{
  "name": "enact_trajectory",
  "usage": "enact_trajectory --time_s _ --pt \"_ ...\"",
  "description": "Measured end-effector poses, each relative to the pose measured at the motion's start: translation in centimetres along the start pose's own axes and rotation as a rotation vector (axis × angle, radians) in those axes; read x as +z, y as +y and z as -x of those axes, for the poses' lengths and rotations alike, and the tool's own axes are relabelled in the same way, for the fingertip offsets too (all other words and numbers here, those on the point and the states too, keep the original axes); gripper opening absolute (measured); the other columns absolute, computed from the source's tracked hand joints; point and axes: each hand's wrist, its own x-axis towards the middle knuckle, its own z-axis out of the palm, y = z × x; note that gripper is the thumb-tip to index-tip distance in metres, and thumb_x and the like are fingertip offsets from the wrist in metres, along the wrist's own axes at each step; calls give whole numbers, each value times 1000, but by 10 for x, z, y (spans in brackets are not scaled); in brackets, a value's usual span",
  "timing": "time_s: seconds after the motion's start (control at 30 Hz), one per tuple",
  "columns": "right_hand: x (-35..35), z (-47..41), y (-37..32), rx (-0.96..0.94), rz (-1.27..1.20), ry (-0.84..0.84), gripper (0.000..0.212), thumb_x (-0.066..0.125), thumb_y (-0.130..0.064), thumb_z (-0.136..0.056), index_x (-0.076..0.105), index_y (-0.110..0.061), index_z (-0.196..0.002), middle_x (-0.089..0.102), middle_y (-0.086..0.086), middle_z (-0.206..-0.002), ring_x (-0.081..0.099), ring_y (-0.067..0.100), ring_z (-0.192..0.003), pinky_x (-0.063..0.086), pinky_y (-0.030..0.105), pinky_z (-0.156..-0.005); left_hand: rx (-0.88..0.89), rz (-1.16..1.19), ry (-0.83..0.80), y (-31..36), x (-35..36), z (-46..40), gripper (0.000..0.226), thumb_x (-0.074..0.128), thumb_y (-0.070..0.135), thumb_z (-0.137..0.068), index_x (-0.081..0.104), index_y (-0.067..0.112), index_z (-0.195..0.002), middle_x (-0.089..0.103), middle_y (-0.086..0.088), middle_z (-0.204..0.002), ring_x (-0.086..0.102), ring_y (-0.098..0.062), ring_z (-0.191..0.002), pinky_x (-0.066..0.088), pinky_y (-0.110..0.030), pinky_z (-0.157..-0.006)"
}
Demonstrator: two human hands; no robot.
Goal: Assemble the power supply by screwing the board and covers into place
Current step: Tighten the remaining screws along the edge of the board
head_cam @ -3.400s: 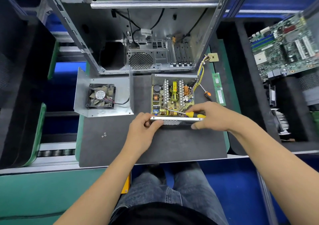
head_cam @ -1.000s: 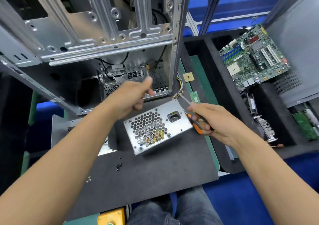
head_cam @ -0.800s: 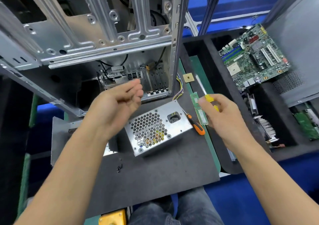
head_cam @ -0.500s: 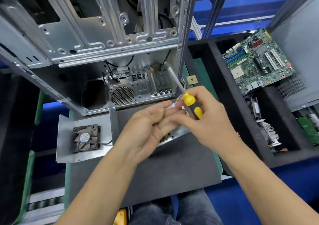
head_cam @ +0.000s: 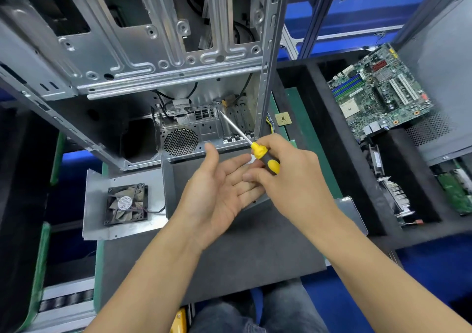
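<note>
Centrally, left hand: palm up, fingers spread and relaxed, holding nothing visible. Right hand: fingers curled round the yellow-and-black handle of a screwdriver, shaft angled up and left toward the case; its fingertips touch the left fingers. Power supply: on the mat, almost wholly hidden under both hands, only a metal edge showing. Cover: grey sheet metal with fan, lying flat at the mat's left edge. Case: open steel frame behind the mat. Motherboard: tilted in a black tray at right. Chip: just right of the case post.
</note>
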Motion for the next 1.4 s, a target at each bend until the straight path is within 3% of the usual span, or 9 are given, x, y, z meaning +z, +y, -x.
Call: enact_trajectory --time_s 0.2,0.37,0.5,0.63,0.77,0.9,1.03,1.13,1.4 --pt "-1 3 -4 -106 162 -38 23 72 -20 -86 55 -29 -100 56 -14 -73 52 11 -71 48 32 -65 7 -6 20 0 2 -2 80 31 63 -98 52 -5 -134 68 -22 -124 67 -33 -115 54 -43 -97" --pt "-11 -5 1 15 -54 -121 26 73 -19 -87 55 -36 -97 63 -9 -74 55 6 -76 44 11 -62 34 -12 -2 1 0 -2 57 49 44 -96 65 -6 -120 70 -24 -117 70 -33 -108 61 -37 -83" --pt "-9 -4 4 13 -73 -147 29 70 -19 -89 50 -40 -97 63 -8 -76 55 9 -75 46 17 -64 32 -41 0 0 -2 -4 42 59 35 -88 79 -1 -96 73 -23 -111 73 -31 -103 61 -34 -77" --pt "-10 -6 4 23 -183 -82 25 68 -18 -90 51 -35 -97 65 -9 -82 60 11 -76 52 30 -71 79 -84 50 -1 -1 -8 35 57 25 -98 68 -6 -111 74 -20 -109 74 -30 -99 61 -31 -74" --pt "-22 -13 13 133 -396 67 29 72 -14 -84 55 -37 -91 67 -10 -81 66 21 -73 56 46 -77 324 -466 224 8 -9 -8 18 63 26 -97 70 9 -94 70 2 -74 64 -9 -63 49 -23 -61" --pt "-30 -14 38 261 -382 127 30 72 -7 -84 59 -33 -92 64 -9 -79 61 12 -67 56 24 -61 664 -1141 378 43 -26 -23 35 64 55 -91 70 22 -78 44 11 -52 41 -4 -47 46 -19 -58" --pt "-20 -11 57 497 -675 79 24 64 6 -88 58 -15 -97 57 6 -81 63 18 -73 57 26 -67 43 -1460 153 59 -18 -53 77 45 89 -72 74 25 -103 71 -4 -95 53 -4 -46 50 -22 -54" --pt "-14 -9 62 567 -817 4 22 64 7 -89 57 -12 -99 56 13 -85 65 18 -74 58 27 -65 -410 -1422 -67 60 -19 -73 97 51 95 -57 66 24 -122 59 -4 -137 62 -23 -118 48 -47 -105" --pt "-11 -6 63 525 -790 -34 20 67 -1 -89 61 -18 -97 62 -2 -74 60 12 -63 49 18 -52 -548 -1398 -366 64 -9 -92 56 81 56 -71 75 11 -103 75 -8 -108 72 -19 -92 57 -32 -81"
